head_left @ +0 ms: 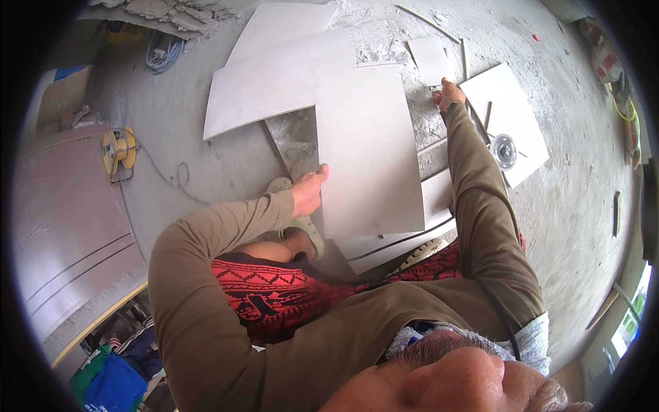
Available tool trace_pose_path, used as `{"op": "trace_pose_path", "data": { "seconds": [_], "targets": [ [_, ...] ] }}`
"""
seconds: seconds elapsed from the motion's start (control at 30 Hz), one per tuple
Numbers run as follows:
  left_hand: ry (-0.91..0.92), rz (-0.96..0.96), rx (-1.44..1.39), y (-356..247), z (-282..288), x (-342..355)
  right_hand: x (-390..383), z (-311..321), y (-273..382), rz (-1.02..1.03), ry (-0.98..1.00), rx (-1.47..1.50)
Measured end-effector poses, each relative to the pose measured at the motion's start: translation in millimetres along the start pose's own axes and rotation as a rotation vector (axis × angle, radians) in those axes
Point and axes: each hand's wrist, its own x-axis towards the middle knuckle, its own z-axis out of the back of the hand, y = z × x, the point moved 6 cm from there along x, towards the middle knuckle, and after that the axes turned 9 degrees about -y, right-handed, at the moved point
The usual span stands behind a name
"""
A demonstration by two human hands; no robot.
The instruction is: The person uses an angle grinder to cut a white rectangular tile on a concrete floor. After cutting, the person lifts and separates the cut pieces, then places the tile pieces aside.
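A large white tile (367,151), with a notch in its left side, lies across the middle over other pale sheets. My left hand (309,192) grips its left edge, thumb up against the rim and fingers curled. Farther off to the right, my right hand (449,95) is closed at the lower corner of a small white tile piece (429,60); part of its fingers is hidden. Right of that arm, another white tile (525,117) bears a round silver disc (503,151). Under the large tile's near end lies a white sheet (371,255) with a dark strip across it.
A yellow cable reel (119,152) stands at the left beside a brownish panel (75,220). Coiled blue-grey cable (165,53) lies at the far left near rubble (182,14). Thin strips (427,23) lie on the dusty floor beyond. Bags (607,63) stand along the right side.
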Motion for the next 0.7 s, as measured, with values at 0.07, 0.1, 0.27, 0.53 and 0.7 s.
{"op": "trace_pose_path", "data": {
  "seconds": [0.07, 0.1, 0.27, 0.53, 0.7],
  "targets": [
    [-0.001, 0.01, -0.05, 1.0, 1.2, -0.2, 14.2, -15.8, 0.5, -0.02, 0.004, -0.048],
    [0.008, 0.014, -0.071, 0.7, -0.5, 0.8, 25.5, -18.3, 18.9, 0.269, 0.002, -0.403],
    [0.001, -0.001, -0.032, 2.0, 2.3, 6.0, 36.1, -54.6, 42.3, 1.167, 0.032, -1.501],
    [-0.002, 0.039, -0.011, -5.8, -16.9, 2.8, 44.7, -56.3, 56.7, 1.017, 0.14, -1.491],
    [0.088, 0.052, -0.118, 5.8, -12.3, 11.9, 73.8, -59.4, 61.4, 1.331, 0.05, -1.467]
  ]
}}
